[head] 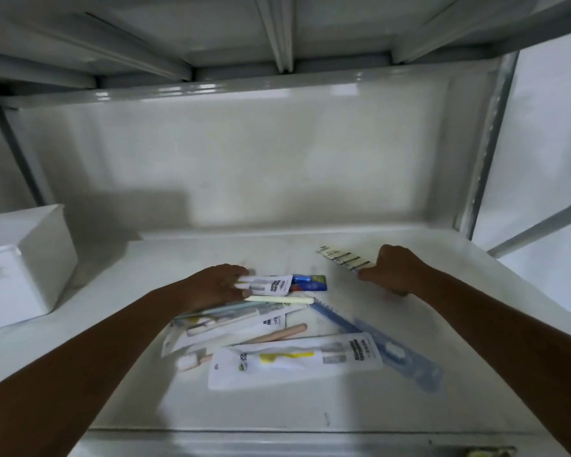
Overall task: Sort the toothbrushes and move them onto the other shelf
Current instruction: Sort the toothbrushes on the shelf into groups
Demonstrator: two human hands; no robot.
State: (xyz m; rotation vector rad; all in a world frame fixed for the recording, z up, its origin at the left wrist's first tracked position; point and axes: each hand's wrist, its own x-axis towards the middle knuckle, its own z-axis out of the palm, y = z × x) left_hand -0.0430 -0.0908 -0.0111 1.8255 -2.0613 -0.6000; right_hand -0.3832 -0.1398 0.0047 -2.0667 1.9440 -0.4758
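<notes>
Sadly, toothbrush packs (294,361) bear unreadable, blurred print.

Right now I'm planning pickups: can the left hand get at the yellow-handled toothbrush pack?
Probably yes: the yellow-handled toothbrush pack lies uncovered atop the pile, but the left hand already holds another pack.

white bin (23,258) at left, upper shelf underside (211,31)
</notes>
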